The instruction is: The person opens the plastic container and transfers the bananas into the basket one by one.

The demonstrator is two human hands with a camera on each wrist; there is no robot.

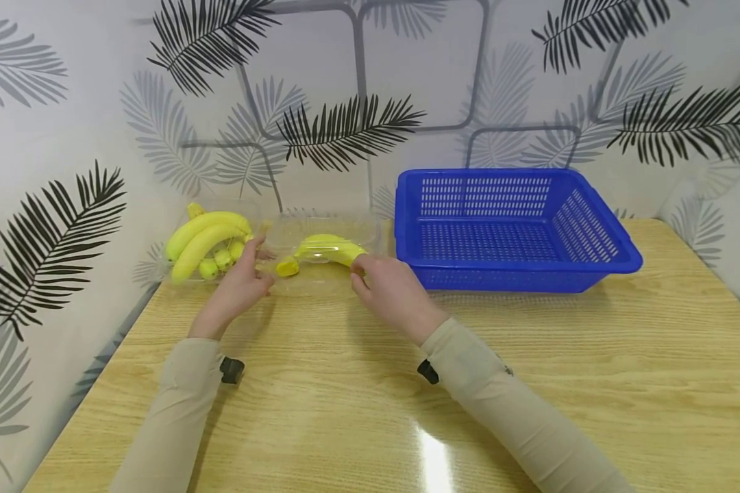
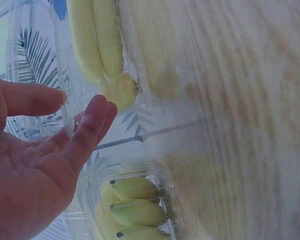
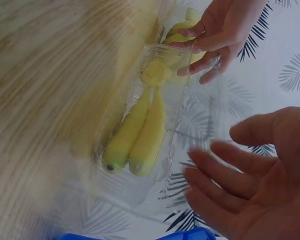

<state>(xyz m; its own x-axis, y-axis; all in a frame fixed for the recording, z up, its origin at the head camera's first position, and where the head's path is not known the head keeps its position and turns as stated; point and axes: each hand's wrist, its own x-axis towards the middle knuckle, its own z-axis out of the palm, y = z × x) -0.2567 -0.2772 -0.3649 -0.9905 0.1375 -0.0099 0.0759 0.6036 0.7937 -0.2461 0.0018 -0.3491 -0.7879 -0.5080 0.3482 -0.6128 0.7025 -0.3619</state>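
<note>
A clear plastic box (image 1: 321, 284) lies on the table with a pair of yellow bananas (image 3: 140, 132) inside, joined at the stem. My left hand (image 1: 237, 284) is at the box's left end, its thumb and fingers on either side of the thin clear edge in the left wrist view. At the right end, my right hand (image 1: 395, 291) is close to the box, with thumb and fingers apart and nothing between them in the right wrist view. Left of my left hand stands a second clear box holding several bananas (image 1: 203, 243).
A blue perforated plastic basket (image 1: 518, 277) stands to the right of the boxes, close to my right hand. Behind everything hangs a white backdrop (image 1: 432, 89) with leaf prints. The wood-grain table (image 1: 321, 383) extends in front of the boxes and to the right.
</note>
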